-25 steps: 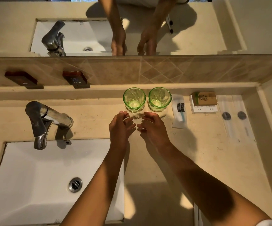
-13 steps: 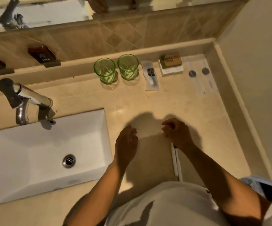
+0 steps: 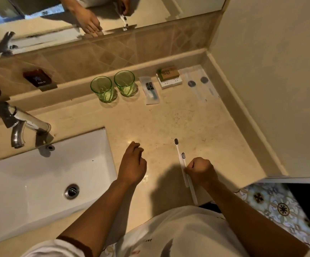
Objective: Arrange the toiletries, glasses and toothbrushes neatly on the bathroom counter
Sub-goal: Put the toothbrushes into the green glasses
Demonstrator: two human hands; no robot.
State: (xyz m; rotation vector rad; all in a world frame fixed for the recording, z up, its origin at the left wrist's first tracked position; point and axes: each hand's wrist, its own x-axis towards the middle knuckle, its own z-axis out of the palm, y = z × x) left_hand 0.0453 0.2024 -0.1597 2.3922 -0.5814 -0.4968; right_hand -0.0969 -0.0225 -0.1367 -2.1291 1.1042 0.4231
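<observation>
The toothbrush step is in hand: at lower right of the frame the right hand (image 3: 200,169) is fisted around two white toothbrushes (image 3: 183,169) low over the table (image 3: 150,123). Next, I judge, they go up beside the green glasses (image 3: 113,87) (upper centre). The left hand (image 3: 132,165) hovers loosely curled, empty.

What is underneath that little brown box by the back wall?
The brown box sits on top of a flat white packet, whose front edge and printed face stick out. Whatever the packet holds, and the part beneath the box, is covered.
</observation>
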